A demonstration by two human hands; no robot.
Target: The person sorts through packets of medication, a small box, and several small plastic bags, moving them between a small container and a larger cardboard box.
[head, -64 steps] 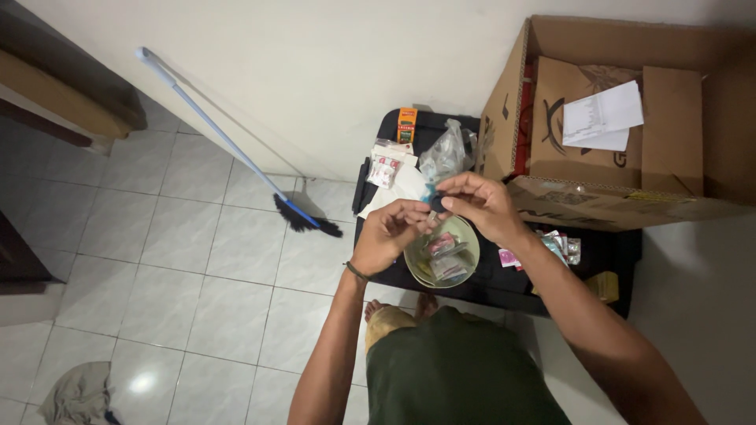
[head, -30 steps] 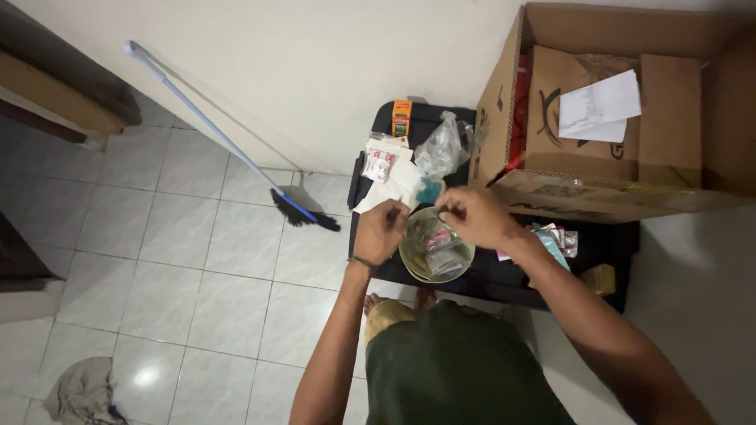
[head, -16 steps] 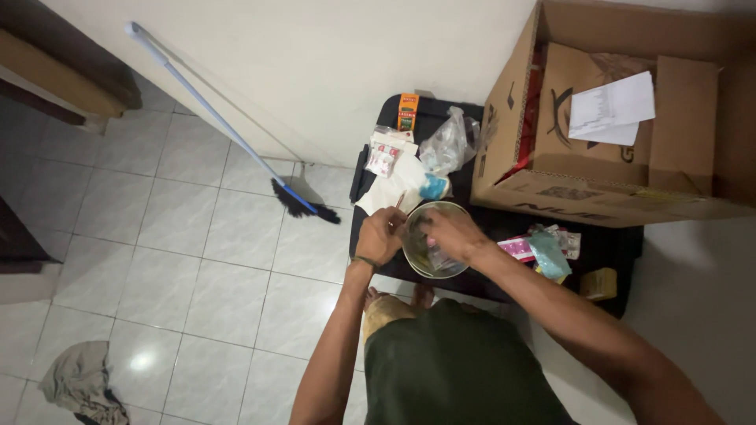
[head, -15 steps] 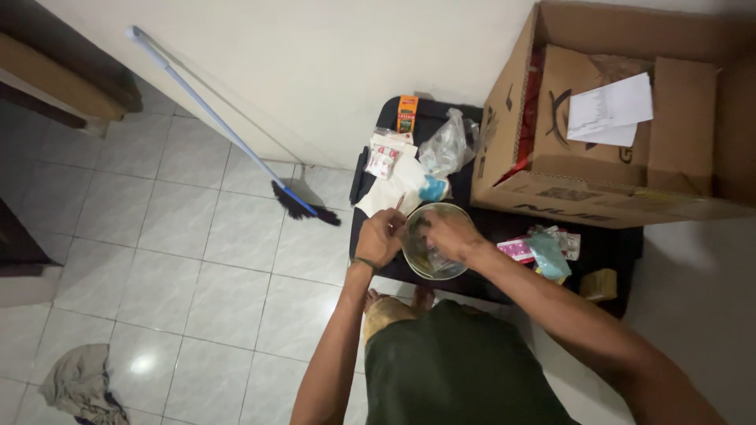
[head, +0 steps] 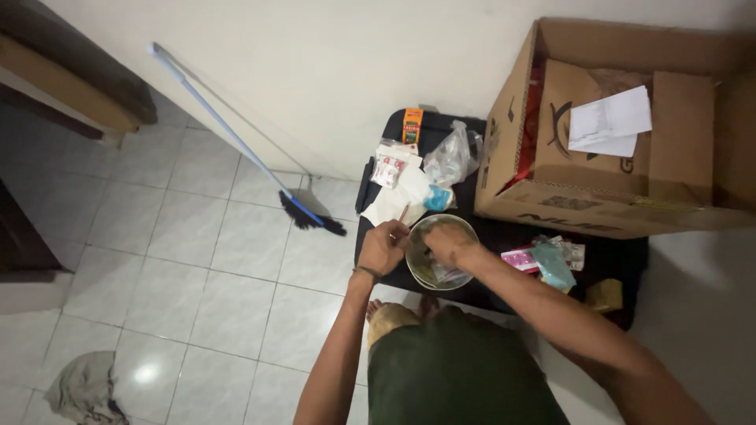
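Your right hand reaches into the bowl at the black surface's front edge, fingers among packets; grip unclear. Your left hand pinches a thin stick beside it.

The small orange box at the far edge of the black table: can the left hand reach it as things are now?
Probably yes. The left hand pinches a thin stick, but only flat packets lie between it and the orange box.

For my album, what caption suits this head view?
Right hand reaches into a round bowl of small packets; left hand pinches a thin stick beside it.
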